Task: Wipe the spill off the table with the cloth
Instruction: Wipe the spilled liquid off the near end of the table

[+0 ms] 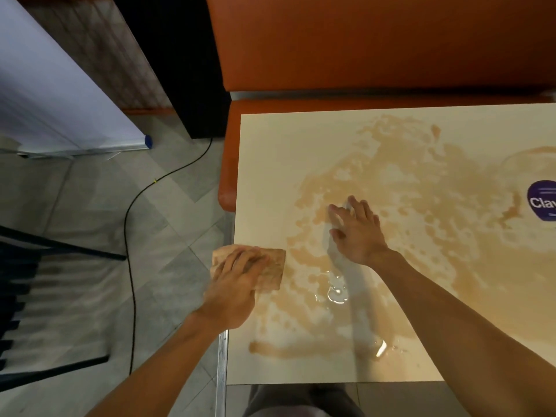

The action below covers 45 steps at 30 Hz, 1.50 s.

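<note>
Head view: left hand (pixel 237 284) pressed flat on cloth (pixel 274 267) at left edge of table (pixel 264 145), right hand (pixel 358 233) spread; we should sweep firmly across spill (pixel 406 182).

Floor (pixel 90 206): grey tiles laid diagonally. Black cable (pixel 129 236) runs across them toward a tall black cabinet (pixel 180 55) at the back. Orange padded bench (pixel 361 40) stands along the far side of the cream table (pixel 270 145), its seat edge just beside the tabletop. White banner (pixel 45 100) leans at far left. Dark slatted chair (pixel 18 296) sits lower left.
</note>
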Each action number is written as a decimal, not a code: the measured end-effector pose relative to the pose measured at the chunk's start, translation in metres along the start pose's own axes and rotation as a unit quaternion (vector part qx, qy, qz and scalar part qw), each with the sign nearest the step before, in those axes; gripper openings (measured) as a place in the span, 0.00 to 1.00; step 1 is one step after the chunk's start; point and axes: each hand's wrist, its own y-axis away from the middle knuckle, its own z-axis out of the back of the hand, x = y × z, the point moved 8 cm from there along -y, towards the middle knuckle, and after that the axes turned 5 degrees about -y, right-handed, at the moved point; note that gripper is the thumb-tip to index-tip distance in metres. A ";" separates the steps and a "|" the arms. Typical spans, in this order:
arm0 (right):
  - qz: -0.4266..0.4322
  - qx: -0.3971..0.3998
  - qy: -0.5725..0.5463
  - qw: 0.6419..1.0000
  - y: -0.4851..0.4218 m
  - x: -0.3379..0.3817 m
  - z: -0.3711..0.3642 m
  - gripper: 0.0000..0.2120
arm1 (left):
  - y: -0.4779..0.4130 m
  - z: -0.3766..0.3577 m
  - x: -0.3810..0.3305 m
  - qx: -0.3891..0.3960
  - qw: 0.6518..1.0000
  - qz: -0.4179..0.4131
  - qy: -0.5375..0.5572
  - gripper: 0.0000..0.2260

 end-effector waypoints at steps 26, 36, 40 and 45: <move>-0.017 -0.033 -0.044 0.998 0.033 -0.023 -0.002 0.26 | -0.214 0.015 -0.070 0.060 0.955 -0.265 -0.117 0.33; -0.009 -0.037 -0.028 0.999 0.035 -0.021 0.003 0.27 | -0.158 0.019 -0.031 0.025 0.958 -0.262 -0.110 0.35; -0.002 -0.033 -0.026 0.999 0.036 -0.020 0.004 0.27 | -0.131 0.019 -0.018 0.030 0.965 -0.229 -0.121 0.37; -0.003 -0.026 -0.022 0.999 0.036 -0.020 0.003 0.27 | -0.093 0.018 -0.003 0.023 0.976 -0.185 -0.113 0.41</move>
